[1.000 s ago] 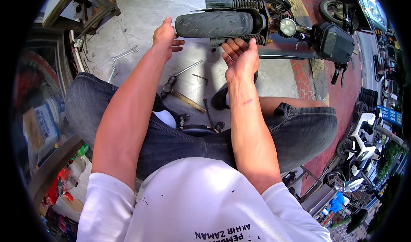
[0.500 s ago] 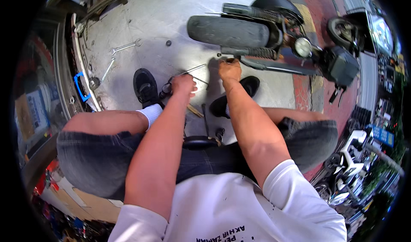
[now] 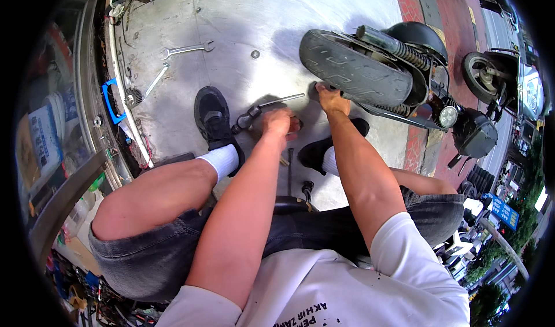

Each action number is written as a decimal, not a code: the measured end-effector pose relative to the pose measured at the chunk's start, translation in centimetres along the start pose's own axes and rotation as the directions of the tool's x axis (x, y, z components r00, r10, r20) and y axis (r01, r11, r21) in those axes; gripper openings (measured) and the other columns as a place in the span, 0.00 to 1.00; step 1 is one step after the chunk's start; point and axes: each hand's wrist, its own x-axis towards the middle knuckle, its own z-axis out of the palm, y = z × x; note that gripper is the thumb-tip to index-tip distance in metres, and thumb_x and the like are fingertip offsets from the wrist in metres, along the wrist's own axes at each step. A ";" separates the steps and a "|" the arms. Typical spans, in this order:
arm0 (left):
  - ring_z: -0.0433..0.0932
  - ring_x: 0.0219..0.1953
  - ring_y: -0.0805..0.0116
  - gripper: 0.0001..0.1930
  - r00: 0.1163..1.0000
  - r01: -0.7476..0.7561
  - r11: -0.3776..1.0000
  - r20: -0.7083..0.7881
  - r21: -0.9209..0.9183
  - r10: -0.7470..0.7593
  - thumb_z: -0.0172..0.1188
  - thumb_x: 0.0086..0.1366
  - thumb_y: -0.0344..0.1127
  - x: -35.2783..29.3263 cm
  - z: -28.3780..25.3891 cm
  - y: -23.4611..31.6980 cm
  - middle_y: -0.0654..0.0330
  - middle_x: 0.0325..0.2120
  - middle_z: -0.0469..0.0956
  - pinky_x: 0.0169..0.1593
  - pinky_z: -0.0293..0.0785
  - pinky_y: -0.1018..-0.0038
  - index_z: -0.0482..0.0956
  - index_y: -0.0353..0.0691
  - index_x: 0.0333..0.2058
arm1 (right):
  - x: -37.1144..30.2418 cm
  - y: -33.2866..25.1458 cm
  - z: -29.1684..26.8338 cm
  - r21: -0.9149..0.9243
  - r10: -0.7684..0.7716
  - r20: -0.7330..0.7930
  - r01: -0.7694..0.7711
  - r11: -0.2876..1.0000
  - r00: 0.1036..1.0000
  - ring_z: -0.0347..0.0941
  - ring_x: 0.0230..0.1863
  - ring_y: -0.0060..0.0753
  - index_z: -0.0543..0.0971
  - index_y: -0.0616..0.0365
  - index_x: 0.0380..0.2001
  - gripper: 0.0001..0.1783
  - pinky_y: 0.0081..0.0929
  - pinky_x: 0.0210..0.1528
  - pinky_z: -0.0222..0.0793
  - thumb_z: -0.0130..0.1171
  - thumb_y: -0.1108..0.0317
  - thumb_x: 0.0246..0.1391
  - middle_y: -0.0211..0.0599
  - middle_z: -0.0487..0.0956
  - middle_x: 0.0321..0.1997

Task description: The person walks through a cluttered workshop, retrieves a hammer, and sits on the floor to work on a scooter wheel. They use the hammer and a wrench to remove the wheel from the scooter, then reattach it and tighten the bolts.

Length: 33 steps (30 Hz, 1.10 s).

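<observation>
My left hand (image 3: 280, 123) hovers low over the floor between my shoes, its fingers curled in and partly blurred. Something dark shows by its fingertips, too unclear to name. Just beyond it lies a metal rod-like tool (image 3: 281, 100), with a dark, round-bodied tool (image 3: 247, 119) at its left end. My right hand (image 3: 333, 100) reaches to the near underside of a motorbike, below its tyre (image 3: 352, 67). Its fingers are closed around something at that spot, which the hand and the wheel hide. My black shoes (image 3: 211, 112) stand on either side of the tools.
An open-end wrench (image 3: 188, 50), a socket handle (image 3: 155, 80) and a small round metal part (image 3: 255, 54) lie on the grey floor. A long dark bar (image 3: 290, 171) lies before my seat. A pale pipe (image 3: 118, 55) runs along the left. Another motorbike (image 3: 483, 75) stands at right.
The whole view has shifted, so floor, tools and motorbike appear farther right. My left hand has moved slightly right relative to the tools. My right hand stays low beside the motorbike.
</observation>
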 end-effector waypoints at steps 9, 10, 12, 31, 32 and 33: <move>0.82 0.28 0.62 0.09 0.999 0.047 0.997 -0.005 -0.068 -0.048 0.55 0.67 0.39 1.1 -0.9 -0.7 0.58 0.30 0.84 0.33 0.77 0.59 0.81 0.43 0.37 | -1.1 -0.2 1.6 0.029 0.093 0.046 -0.094 0.995 0.995 0.80 0.55 0.55 0.83 0.51 0.47 0.23 0.46 0.59 0.73 0.60 0.50 0.53 0.49 0.85 0.50; 0.82 0.28 0.63 0.08 0.997 0.058 0.996 -0.038 -0.066 -0.061 0.56 0.66 0.38 0.9 -0.9 -0.5 0.59 0.30 0.84 0.33 0.76 0.60 0.81 0.43 0.37 | -1.6 -0.2 2.0 0.061 0.105 0.024 -0.107 0.992 0.994 0.81 0.54 0.54 0.83 0.52 0.45 0.21 0.45 0.59 0.74 0.61 0.53 0.52 0.51 0.85 0.49; 0.81 0.27 0.63 0.08 0.999 0.039 0.998 -0.003 -0.043 -0.039 0.56 0.66 0.38 0.3 -0.3 -0.5 0.59 0.29 0.84 0.34 0.75 0.60 0.81 0.43 0.37 | -1.9 0.5 1.7 0.075 0.113 -0.015 -0.112 0.991 0.993 0.81 0.53 0.55 0.82 0.53 0.45 0.21 0.45 0.58 0.75 0.62 0.54 0.51 0.50 0.85 0.47; 0.80 0.35 0.60 0.17 0.978 0.159 0.974 0.159 -0.160 -0.134 0.59 0.69 0.51 0.8 -1.8 0.7 0.59 0.34 0.82 0.42 0.77 0.52 0.80 0.43 0.42 | -7.8 -2.5 -1.4 0.007 -0.672 0.251 0.693 0.721 0.697 0.73 0.56 0.48 0.79 0.50 0.41 0.15 0.43 0.54 0.75 0.67 0.70 0.48 0.36 0.75 0.48; 0.80 0.35 0.60 0.16 0.985 0.108 0.988 0.146 -0.109 -0.091 0.60 0.69 0.50 0.4 -1.8 0.4 0.60 0.36 0.81 0.43 0.77 0.51 0.80 0.44 0.44 | -8.5 -2.4 -1.2 0.011 -0.684 0.236 0.701 0.713 0.691 0.73 0.56 0.48 0.79 0.50 0.41 0.16 0.43 0.54 0.75 0.67 0.72 0.46 0.37 0.76 0.48; 0.80 0.35 0.60 0.15 0.989 0.100 0.992 0.116 -0.082 -0.090 0.61 0.69 0.48 0.7 -2.1 0.1 0.60 0.35 0.81 0.43 0.77 0.51 0.81 0.44 0.44 | -8.9 -2.2 -1.1 0.023 -0.688 0.247 0.706 0.708 0.682 0.73 0.56 0.47 0.79 0.49 0.42 0.17 0.42 0.54 0.75 0.67 0.72 0.46 0.36 0.76 0.48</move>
